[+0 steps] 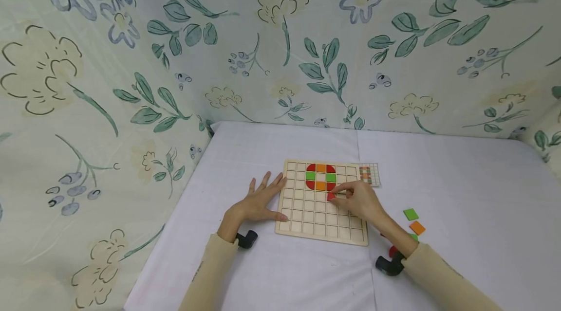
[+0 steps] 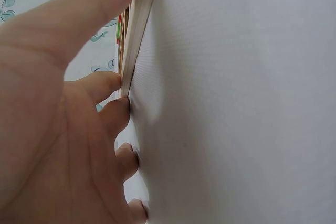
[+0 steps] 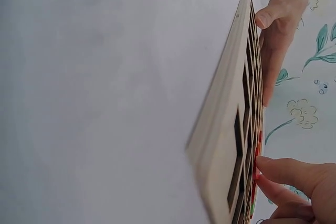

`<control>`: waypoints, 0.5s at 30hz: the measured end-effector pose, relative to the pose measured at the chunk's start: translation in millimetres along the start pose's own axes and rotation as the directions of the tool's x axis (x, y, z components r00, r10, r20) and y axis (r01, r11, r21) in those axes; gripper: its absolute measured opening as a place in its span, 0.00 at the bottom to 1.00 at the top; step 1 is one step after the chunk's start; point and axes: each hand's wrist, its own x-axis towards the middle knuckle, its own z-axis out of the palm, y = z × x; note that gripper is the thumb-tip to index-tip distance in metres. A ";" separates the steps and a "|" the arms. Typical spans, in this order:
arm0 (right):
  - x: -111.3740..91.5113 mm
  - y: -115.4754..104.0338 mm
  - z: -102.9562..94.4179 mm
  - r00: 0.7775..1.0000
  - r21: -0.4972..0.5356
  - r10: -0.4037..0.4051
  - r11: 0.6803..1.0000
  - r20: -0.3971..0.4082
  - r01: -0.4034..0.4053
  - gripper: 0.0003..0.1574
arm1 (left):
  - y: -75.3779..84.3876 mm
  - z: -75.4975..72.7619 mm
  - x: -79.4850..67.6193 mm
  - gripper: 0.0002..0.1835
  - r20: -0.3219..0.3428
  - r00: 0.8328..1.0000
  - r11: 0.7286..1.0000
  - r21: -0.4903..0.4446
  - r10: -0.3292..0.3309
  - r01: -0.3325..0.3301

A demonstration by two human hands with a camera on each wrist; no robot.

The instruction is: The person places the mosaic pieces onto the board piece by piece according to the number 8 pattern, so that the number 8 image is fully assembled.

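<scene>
A wooden grid board [image 1: 301, 215] lies on the white cloth, its square cells framed by thin ridges. Near its top, red rounded corner tiles, orange squares and green squares form a ring around bare cells. My left hand [image 1: 257, 204] has its fingers spread, with thumb and fingertips touching the board's left edge. Between thumb and index finger, my right hand [image 1: 363, 200] pinches a red tile [image 1: 330, 196] just below the ring's lower right corner. In the right wrist view that tile [image 3: 257, 170] is mostly hidden by the fingertips.
A small printed pattern card [image 1: 374, 174] touches the board's upper right side. Loose tiles lie on the cloth to the right: a green square [image 1: 411, 214], an orange square [image 1: 417, 228], and a red piece [image 1: 392, 251] partly hidden by the right wrist. Floral fabric [image 1: 280, 48] hangs behind the table.
</scene>
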 end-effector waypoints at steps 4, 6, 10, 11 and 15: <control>0.7 1.3 0.5 1.000 -0.002 -0.008 1.000 0.006 0.008 0.12 | 0.3 0.2 0.1 0.61 0.004 1.000 1.000 0.006 -0.007 0.007; 1.0 1.4 0.7 1.000 0.000 -0.009 1.000 0.007 0.009 0.11 | 0.7 0.3 -0.1 0.61 0.000 1.000 1.000 0.005 -0.004 0.004; 1.0 0.7 0.5 1.000 0.002 -0.011 1.000 0.012 0.011 0.11 | 1.6 -0.2 -0.6 0.61 -0.008 1.000 1.000 -0.001 0.001 -0.001; 0.8 0.4 0.1 1.000 0.003 -0.010 1.000 0.013 0.010 0.12 | 1.7 -0.3 -0.6 0.61 -0.012 1.000 1.000 -0.005 0.004 -0.004; -2.7 1.0 -4.3 1.000 0.008 0.016 1.000 0.022 -0.016 0.13 | 0.5 0.5 0.6 0.61 -0.006 1.000 1.000 -0.003 -0.001 0.001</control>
